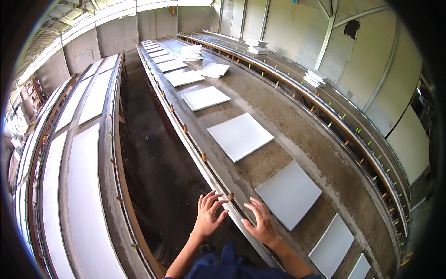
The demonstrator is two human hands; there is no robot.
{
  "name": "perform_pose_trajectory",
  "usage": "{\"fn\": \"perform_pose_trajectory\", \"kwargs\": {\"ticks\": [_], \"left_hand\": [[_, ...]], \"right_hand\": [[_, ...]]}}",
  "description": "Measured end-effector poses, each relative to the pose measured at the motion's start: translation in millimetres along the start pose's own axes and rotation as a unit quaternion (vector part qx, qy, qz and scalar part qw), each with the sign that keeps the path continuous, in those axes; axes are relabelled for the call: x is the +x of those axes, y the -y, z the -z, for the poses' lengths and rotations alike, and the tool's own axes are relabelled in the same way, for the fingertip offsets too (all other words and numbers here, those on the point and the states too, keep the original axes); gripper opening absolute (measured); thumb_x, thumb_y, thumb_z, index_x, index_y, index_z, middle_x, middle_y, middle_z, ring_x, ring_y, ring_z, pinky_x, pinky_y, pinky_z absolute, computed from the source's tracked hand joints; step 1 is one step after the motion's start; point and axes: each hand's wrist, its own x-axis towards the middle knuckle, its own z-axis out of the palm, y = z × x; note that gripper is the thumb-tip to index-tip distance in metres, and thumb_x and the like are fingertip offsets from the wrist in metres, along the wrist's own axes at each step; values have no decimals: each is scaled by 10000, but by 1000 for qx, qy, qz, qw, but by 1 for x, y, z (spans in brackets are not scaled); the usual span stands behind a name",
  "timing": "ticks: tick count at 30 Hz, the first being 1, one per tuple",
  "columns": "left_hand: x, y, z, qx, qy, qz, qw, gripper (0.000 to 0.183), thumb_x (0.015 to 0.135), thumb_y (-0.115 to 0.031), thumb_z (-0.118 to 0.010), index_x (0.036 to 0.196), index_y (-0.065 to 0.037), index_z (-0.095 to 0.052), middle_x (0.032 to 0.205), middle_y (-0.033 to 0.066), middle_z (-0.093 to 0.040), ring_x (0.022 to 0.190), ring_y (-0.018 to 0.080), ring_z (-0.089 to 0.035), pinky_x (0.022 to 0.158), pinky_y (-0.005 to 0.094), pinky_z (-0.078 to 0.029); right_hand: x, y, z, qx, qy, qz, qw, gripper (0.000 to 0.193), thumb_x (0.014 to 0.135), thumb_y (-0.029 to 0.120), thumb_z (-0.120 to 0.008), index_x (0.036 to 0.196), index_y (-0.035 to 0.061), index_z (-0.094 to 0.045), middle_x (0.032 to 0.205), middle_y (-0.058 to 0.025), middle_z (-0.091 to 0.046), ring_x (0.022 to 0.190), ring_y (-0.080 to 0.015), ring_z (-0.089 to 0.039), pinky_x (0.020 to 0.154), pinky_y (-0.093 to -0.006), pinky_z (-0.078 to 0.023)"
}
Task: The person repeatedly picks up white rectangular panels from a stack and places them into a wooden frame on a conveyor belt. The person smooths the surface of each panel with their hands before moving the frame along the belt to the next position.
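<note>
Both of my hands are raised near the table's left rail, fingers apart and holding nothing. My left hand [208,215] hovers over the dark aisle, just left of the rail [216,180]. Beside the rail's other side, my right hand [263,225] is over the table edge, close to a white square panel [290,194] lying flat; whether it touches the panel I cannot tell. Farther up the table lies another white panel [240,136], with a smaller-looking one [205,98] beyond it. To the right of my right forearm rests a further white panel [331,246].
Stacks of white panels stand at the far table end [191,52] and by the right wall [315,78]. Orange pegs [203,157] line the rail. Across the aisle [153,172], long white panels [85,172] cover another table. A metal rail [346,122] runs along the right.
</note>
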Motion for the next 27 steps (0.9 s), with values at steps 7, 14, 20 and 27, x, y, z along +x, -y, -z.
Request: {"fn": "perform_pose_trajectory", "kwargs": {"ticks": [7, 14, 20, 27], "left_hand": [[76, 58, 12, -25, -32, -38, 998, 236, 820, -170, -631, 1053, -133, -636, 1195, 66, -544, 1238, 282, -424, 1043, 488, -296], [168, 111, 15, 6, 27, -112, 993, 225, 801, -132, -645, 1025, -121, -642, 1185, 65, -554, 1206, 287, -455, 999, 446, -364], [239, 143, 26, 12, 27, -121, 992, 203, 797, -114, -648, 1000, -113, -646, 1130, 66, -587, 1180, 290, -480, 992, 442, -370], [299, 216, 54, 9, 47, -110, 993, 286, 814, -145, -640, 1096, -124, -600, 1122, 54, -599, 1149, 246, -519, 1062, 493, -265]], "right_hand": [[37, -38, -24, 11, -26, -73, 997, 447, 801, 212, -653, 1194, 56, -511, 1290, -191, -447, 1178, -362, -459, 979, -431, -398], [103, -100, -39, 34, -68, -92, 993, 400, 823, 209, -633, 1179, 58, -528, 1299, -165, -445, 1170, -339, -470, 965, -431, -411], [196, -110, -59, 1, -60, -39, 997, 387, 827, 216, -619, 1178, 81, -528, 1273, -143, -460, 1131, -337, -491, 943, -418, -432], [273, -108, -97, -2, -22, -25, 999, 353, 841, 208, -607, 1165, 82, -544, 1272, -131, -460, 1149, -309, -495, 942, -413, -441]]}}
